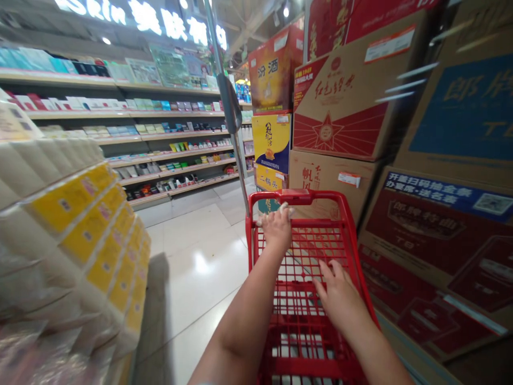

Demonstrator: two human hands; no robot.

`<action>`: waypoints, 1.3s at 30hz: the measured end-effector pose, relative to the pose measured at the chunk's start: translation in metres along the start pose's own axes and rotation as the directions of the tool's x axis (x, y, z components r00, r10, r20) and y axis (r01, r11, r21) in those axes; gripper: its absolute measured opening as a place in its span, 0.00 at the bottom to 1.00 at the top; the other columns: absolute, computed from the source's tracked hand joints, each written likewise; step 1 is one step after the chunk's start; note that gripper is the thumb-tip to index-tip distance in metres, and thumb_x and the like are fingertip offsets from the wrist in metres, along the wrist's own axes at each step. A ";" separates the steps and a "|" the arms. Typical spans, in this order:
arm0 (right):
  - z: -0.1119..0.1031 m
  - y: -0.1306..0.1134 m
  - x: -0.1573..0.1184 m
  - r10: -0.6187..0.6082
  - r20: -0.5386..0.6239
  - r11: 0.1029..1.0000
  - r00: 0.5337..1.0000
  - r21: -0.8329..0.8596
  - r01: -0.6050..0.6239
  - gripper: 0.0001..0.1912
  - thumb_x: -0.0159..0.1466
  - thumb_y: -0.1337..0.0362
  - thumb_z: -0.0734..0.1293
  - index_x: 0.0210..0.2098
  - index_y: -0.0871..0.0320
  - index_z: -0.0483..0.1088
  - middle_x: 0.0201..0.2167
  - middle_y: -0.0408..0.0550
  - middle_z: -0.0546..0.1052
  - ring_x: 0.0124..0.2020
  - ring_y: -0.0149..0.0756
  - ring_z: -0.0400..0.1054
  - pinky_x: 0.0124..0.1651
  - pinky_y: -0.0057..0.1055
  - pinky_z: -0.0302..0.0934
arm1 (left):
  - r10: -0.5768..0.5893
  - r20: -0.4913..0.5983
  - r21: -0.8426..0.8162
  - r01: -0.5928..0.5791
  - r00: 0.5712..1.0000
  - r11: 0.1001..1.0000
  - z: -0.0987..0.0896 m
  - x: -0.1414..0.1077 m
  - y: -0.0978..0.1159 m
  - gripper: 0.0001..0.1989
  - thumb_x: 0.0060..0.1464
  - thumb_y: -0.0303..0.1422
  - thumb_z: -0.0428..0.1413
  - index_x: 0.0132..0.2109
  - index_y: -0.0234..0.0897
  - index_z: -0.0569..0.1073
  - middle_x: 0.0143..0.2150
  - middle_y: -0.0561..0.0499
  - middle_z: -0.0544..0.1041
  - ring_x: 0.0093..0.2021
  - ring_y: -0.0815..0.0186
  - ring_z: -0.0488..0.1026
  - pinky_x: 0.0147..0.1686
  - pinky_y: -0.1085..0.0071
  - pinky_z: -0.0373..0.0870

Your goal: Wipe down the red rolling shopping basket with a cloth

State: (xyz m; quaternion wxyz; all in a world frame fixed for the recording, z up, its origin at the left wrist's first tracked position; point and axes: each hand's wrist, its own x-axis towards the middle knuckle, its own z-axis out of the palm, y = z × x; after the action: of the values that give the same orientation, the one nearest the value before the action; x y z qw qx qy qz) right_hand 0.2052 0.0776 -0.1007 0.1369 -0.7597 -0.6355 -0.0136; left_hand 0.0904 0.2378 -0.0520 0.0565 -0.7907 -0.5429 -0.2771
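One red cart (300,197) stands at five o'clock. Two hands: left (277,227) at its eleven-o'clock corner, grip unclear; right (337,294) at three, fingers spread.

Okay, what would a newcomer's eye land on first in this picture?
Probably the bright red shopping cart at lower centre, with the left hand at its far end and the right hand nearer. Next, the glowing white sign at upper left, above stocked shelves. The big printed cartons stacked along the right side stand out too.

Glossy pale floor (184,235), long stocked shelves (60,80)
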 end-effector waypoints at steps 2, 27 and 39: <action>0.001 0.001 0.002 -0.004 -0.003 1.000 1.000 -0.004 0.004 0.25 0.68 0.58 0.56 0.62 0.60 0.63 0.61 0.59 0.62 0.58 0.50 0.60 0.58 0.40 0.57 | -0.027 0.031 0.009 0.027 0.999 1.000 0.001 -0.002 0.000 0.21 0.61 0.28 0.44 0.59 0.46 0.65 0.57 0.45 0.70 0.60 0.53 0.59 0.61 0.44 0.45; -0.056 -0.014 0.052 0.174 0.340 0.980 0.924 -0.153 -0.128 0.21 0.66 0.57 0.55 0.44 0.59 0.76 0.44 0.59 0.78 0.46 0.50 0.73 0.45 0.40 0.64 | 0.258 -0.092 -0.063 -0.264 0.962 0.962 0.016 -0.014 0.006 0.23 0.63 0.34 0.45 0.64 0.52 0.61 0.62 0.50 0.66 0.63 0.54 0.55 0.63 0.45 0.42; -0.048 -0.004 0.044 0.266 0.118 0.955 0.957 -0.167 -0.245 0.21 0.69 0.52 0.52 0.41 0.55 0.72 0.37 0.54 0.78 0.38 0.46 0.74 0.39 0.38 0.63 | 0.145 -0.031 -0.063 -0.146 0.989 0.987 0.015 -0.005 0.011 0.22 0.60 0.40 0.49 0.61 0.52 0.65 0.53 0.47 0.70 0.51 0.54 0.61 0.57 0.53 0.50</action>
State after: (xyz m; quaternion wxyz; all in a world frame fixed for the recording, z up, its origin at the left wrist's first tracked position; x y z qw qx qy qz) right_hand 0.2171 0.1097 -0.0447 0.0352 -0.8428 -0.5370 0.0091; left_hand 0.1043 0.2352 -0.0648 0.0580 -0.8259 -0.4736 -0.3003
